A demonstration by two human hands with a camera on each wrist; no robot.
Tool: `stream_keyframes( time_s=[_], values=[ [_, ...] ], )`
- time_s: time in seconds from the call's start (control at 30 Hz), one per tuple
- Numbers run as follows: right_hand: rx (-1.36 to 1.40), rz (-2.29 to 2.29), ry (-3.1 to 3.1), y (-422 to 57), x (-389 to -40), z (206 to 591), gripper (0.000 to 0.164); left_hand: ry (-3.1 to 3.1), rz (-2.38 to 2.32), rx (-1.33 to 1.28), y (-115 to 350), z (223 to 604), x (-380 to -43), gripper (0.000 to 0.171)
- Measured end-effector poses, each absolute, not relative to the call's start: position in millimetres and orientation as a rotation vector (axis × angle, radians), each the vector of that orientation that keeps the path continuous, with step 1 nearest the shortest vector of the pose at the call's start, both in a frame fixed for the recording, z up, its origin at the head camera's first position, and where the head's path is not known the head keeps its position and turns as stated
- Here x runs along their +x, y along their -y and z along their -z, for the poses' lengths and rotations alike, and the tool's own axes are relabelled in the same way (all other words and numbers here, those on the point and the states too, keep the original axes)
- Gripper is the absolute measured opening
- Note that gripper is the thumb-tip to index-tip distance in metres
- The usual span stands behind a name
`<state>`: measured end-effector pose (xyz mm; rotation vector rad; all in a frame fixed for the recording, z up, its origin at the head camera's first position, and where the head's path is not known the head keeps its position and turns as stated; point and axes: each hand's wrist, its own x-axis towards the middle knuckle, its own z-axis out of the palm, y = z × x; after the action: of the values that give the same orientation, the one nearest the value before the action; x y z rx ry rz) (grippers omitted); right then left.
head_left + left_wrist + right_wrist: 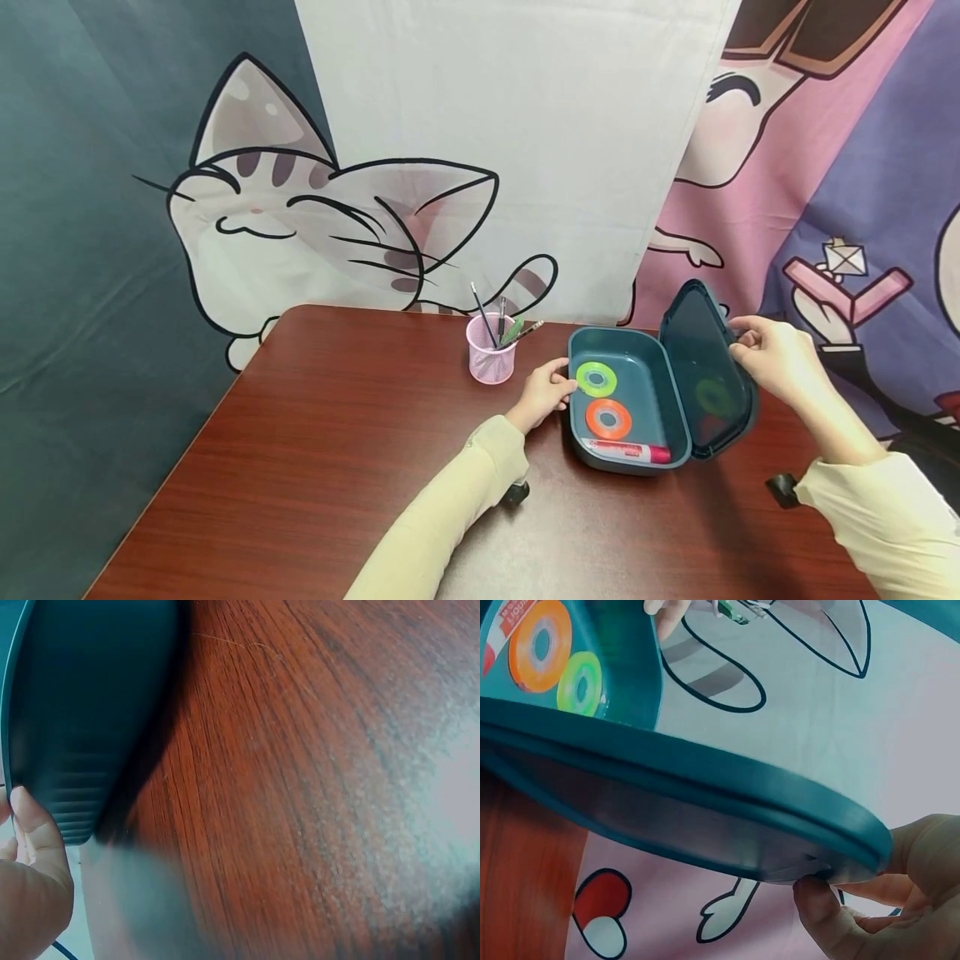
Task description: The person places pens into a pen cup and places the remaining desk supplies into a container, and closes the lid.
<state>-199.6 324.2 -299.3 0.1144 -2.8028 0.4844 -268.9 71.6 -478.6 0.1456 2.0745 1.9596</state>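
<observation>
A dark teal plastic box (pixel 641 375) sits on the table, its hinged lid (pixel 697 350) raised at the right side. Inside lie a green tape roll (pixel 597 379), an orange tape roll (pixel 608 419) and a red-and-white tube (pixel 627 451) with a red cap. My left hand (pixel 542 393) pinches the box's left rim; the left wrist view shows the thumb (pixel 31 814) on the outer wall. With thumb and fingers my right hand (pixel 776 357) grips the lid's outer edge. In the right wrist view the lid (pixel 705 799) hides part of the box.
A pink mesh pen cup (pixel 491 354) with pencils and a pen stands left of the box, near the table's back edge. Brown wooden table (pixel 300 467) extends to the left and front. A cartoon-printed cloth (pixel 525 125) hangs behind.
</observation>
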Motion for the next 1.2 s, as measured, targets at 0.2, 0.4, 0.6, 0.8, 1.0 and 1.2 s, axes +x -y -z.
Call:
stream_keyframes(
  time_s=[0.2,0.4,0.6,0.8,1.0,1.2],
  values=[
    [0.095,-0.502,2.807,-323,-201,302,0.028,-2.053,-1.963,0.138,-73,478,-268,0.049],
    [0.079,-0.549,2.775,-323,-201,303,0.028,-2.052,-1.955,0.14,-74,478,-268,0.049],
    [0.065,-0.613,2.714,-320,-201,302,0.027,-2.059,-1.952,0.153,-74,478,-268,0.049],
    [0.062,-0.637,2.724,-315,-201,302,0.028,-2.071,-1.948,0.169,-73,478,-269,0.05],
    [0.048,-0.738,2.741,-308,-202,306,0.029,-2.059,-1.961,0.173,-73,478,-270,0.05],
    [0.034,-0.949,2.745,-299,-202,313,0.031,-2.06,-1.966,0.17,-74,478,-270,0.049]
  ],
)
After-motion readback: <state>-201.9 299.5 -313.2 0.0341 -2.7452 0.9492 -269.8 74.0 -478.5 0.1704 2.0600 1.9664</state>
